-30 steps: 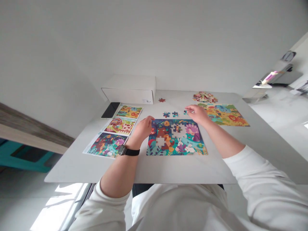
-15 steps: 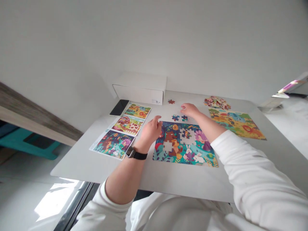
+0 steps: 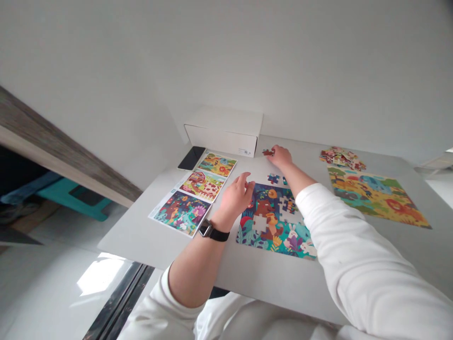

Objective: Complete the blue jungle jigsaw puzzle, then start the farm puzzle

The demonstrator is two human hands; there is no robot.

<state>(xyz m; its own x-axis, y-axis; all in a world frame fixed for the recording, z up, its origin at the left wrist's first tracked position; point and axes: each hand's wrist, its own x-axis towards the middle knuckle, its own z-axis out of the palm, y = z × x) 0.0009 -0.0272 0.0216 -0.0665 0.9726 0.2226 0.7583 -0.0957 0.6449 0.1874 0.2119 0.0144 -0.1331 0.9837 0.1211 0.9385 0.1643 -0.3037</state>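
My right hand (image 3: 281,157) reaches to the back of the table, its fingertips closed on a reddish-brown puzzle piece (image 3: 267,152). My left hand (image 3: 236,197), with a watch on the wrist, is held at the upper left corner of the forest jigsaw puzzle (image 3: 274,243). Its thumb and fingers are apart, with nothing seen in them. The puzzle shows gaps at its left and upper middle. Just behind it lie two blue loose pieces (image 3: 272,178), one partly hidden by my right forearm. My right sleeve covers the puzzle's right side.
Left of the puzzle lies a reference sheet (image 3: 212,184) with three pictures, and a phone (image 3: 191,158) behind it. A white box (image 3: 221,137) stands against the wall. On the right are a pile of pieces (image 3: 342,158) and a yellow safari puzzle (image 3: 378,193).
My right hand has moved back and left, from behind the blue pieces to the reddish-brown piece. My left hand stays near the puzzle's corner. The camera view has shifted.
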